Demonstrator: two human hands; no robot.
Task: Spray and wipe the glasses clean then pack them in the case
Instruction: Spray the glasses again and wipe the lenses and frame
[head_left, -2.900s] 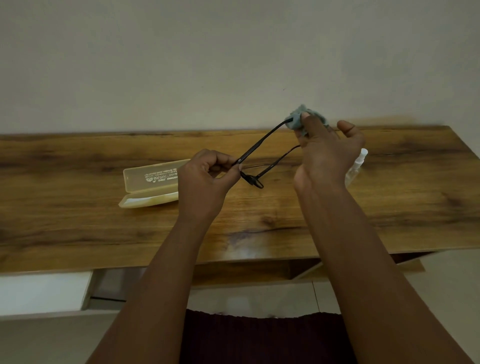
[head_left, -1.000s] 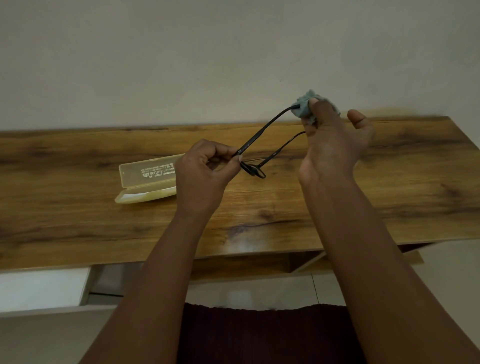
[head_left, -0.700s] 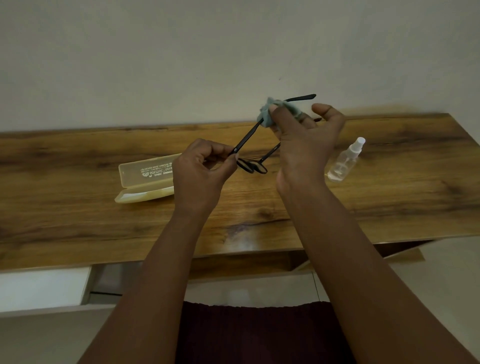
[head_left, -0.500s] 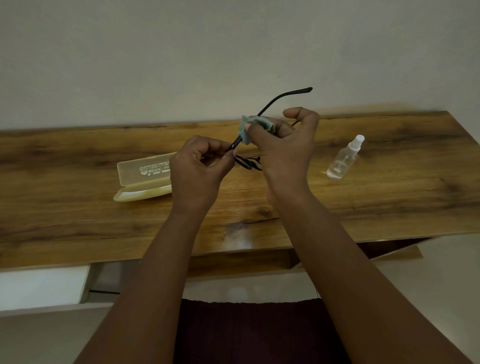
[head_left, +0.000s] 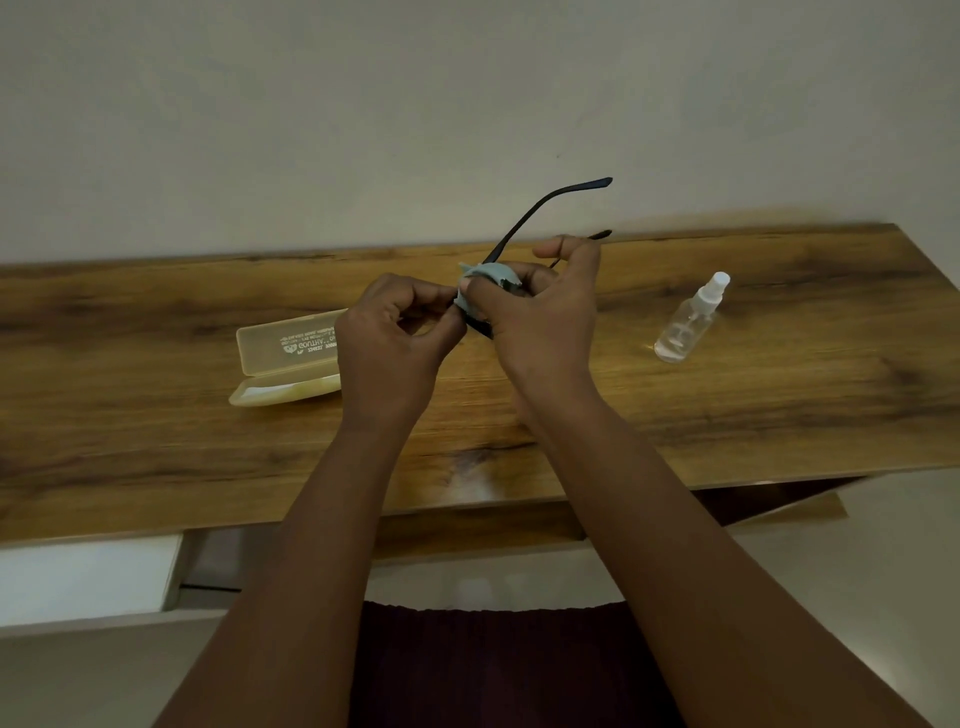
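Note:
Black-framed glasses (head_left: 540, 208) are held above the wooden table (head_left: 779, 405), their arms pointing up and away toward the wall. My left hand (head_left: 389, 343) pinches the front of the frame. My right hand (head_left: 540, 322) presses a small grey-blue cloth (head_left: 485, 278) against the frame just beside the left fingers. The lenses are hidden behind both hands. An open translucent yellow case (head_left: 283, 364) lies on the table left of my hands. A small clear spray bottle (head_left: 688, 325) lies on its side to the right.
A plain wall rises right behind the table. The table's front edge runs across below my wrists, with a white unit (head_left: 88, 577) and a shelf under it.
My right hand has slid the cloth from the far tips of the arms down to the front of the frame, meeting my left hand. The spray bottle came into sight.

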